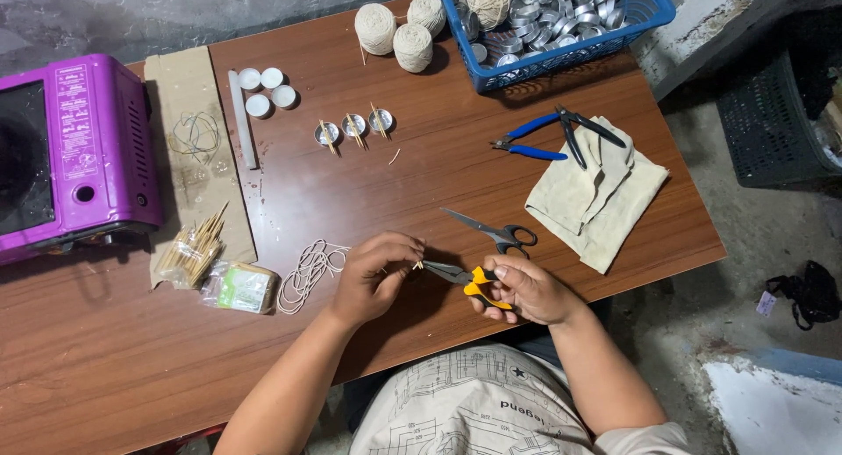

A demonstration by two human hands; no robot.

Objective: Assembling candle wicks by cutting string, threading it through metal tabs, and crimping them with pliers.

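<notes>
My left hand (375,275) is closed on a thin wooden stick (417,265) just above the brown table (368,183), near its front edge. My right hand (524,290) grips yellow-handled cutters (467,278), whose dark jaws meet the stick's end. Grey scissors (491,230) lie just beyond my hands. A coil of white string (307,271) rests left of my left hand. Three small metal cups with sticks (354,127) stand in a row mid-table.
A purple appliance (70,152) fills the left end, with cardboard (195,139), a stick bundle (195,249) and a small packet (239,287) beside it. Three white tealights (267,90), string balls (402,30), a blue basket of metal cups (561,21), blue pliers (561,132) and a cloth (596,192) lie farther back and right.
</notes>
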